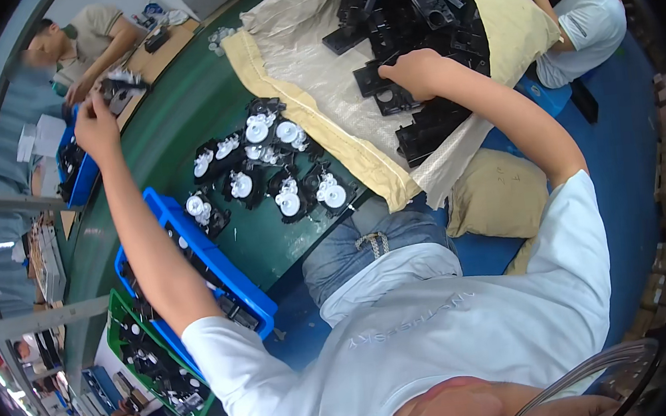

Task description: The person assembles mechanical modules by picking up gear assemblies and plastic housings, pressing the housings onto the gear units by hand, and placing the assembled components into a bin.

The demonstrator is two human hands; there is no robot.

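Observation:
My right hand (415,74) reaches into the mouth of a large pale woven sack (299,59), its fingers closed on a black plastic housing (371,81). Many similar black plastic parts (442,5) are heaped inside the sack. My left hand (98,130) is stretched far to the left, above a blue bin (83,180) of dark parts. Its fingers are drawn together; whatever is between them is too small to make out. Between my arms, several black assemblies with white gears (288,198) lie on the green table (182,134).
Beside my left forearm stand a long blue bin (258,299) and a green crate (122,308), both with dark parts. A co-worker (96,38) sits across at the far left, another person (588,23) at the far right. A stuffed tan sack (500,194) rests by my right side.

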